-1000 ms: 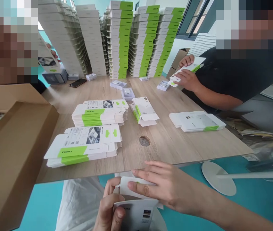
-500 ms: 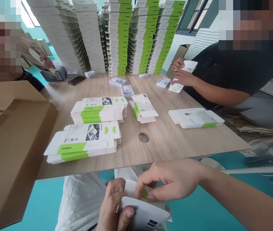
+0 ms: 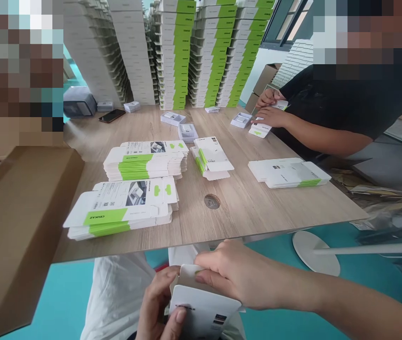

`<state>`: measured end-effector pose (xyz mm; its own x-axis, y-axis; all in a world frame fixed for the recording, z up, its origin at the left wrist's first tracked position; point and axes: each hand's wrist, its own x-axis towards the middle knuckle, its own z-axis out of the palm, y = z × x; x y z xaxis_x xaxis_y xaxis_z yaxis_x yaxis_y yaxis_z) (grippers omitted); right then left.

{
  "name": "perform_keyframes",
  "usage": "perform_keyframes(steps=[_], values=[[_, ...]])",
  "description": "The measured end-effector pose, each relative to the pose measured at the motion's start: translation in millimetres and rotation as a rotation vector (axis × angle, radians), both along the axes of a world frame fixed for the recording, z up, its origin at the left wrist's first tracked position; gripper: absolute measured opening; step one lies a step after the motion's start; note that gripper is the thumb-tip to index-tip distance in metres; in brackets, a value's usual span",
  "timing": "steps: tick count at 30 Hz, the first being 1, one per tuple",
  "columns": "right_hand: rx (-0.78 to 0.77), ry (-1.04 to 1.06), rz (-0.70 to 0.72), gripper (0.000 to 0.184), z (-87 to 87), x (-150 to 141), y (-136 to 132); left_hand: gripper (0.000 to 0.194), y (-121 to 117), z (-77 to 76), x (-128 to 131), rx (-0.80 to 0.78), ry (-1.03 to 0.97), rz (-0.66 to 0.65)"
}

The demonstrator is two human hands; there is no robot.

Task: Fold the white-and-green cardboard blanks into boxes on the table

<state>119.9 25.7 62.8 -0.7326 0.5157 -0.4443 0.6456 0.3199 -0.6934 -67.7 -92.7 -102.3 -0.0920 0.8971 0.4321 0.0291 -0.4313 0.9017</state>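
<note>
A white carton (image 3: 204,309), its upper end unfolded, is held over my lap, below the table's front edge. My left hand (image 3: 156,307) grips its left side, with the thumb on the front panel by the small dark print. At the carton's upper end is my right hand (image 3: 234,274), thumb and bent fingers closed around the far flap. The lower part of the carton is cut off by the picture edge. On the table in front of me lie a near stack of flat white and green cartons (image 3: 116,212) and a second stack (image 3: 144,163) behind it.
An open brown cardboard box (image 3: 27,226) stands at the left. More flat cartons (image 3: 215,156) lie mid-table and others (image 3: 289,173) at right. Several small trays, a phone (image 3: 112,116) and tall box stacks (image 3: 174,56) are farther back. A co-worker's hands (image 3: 270,108) hold a carton.
My right hand has moved from above the carton's opening onto its far flap, fingers closing around it. The carton has tipped more upright. The co-worker's hands at right have shifted on their carton.
</note>
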Motion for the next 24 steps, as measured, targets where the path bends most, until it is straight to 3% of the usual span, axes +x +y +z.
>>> perform_keyframes(steps=[4, 10, 15, 19, 24], values=[[0.019, -0.023, 0.008, 0.047, -2.0, -1, 0, 0.037, 7, 3.3, -19, 0.081, 0.194, -0.097], [0.188, -0.054, 0.157, 0.042, -12.4, -5, 6, 0.023, 25, 27.9, -23, 0.025, 0.372, -0.235], [0.313, -0.245, 0.194, 0.011, -3.3, -12, 5, 0.021, 32, 41.9, -20, -0.042, 0.464, -0.182], [0.274, -0.383, -0.059, 0.028, 4.9, -10, -6, 0.021, 25, 39.9, -22, -0.12, 0.508, -0.161], [0.141, -0.17, -0.4, 0.023, -18.3, -3, -25, 0.029, 16, 37.8, -16, -0.203, 0.447, -0.049]])
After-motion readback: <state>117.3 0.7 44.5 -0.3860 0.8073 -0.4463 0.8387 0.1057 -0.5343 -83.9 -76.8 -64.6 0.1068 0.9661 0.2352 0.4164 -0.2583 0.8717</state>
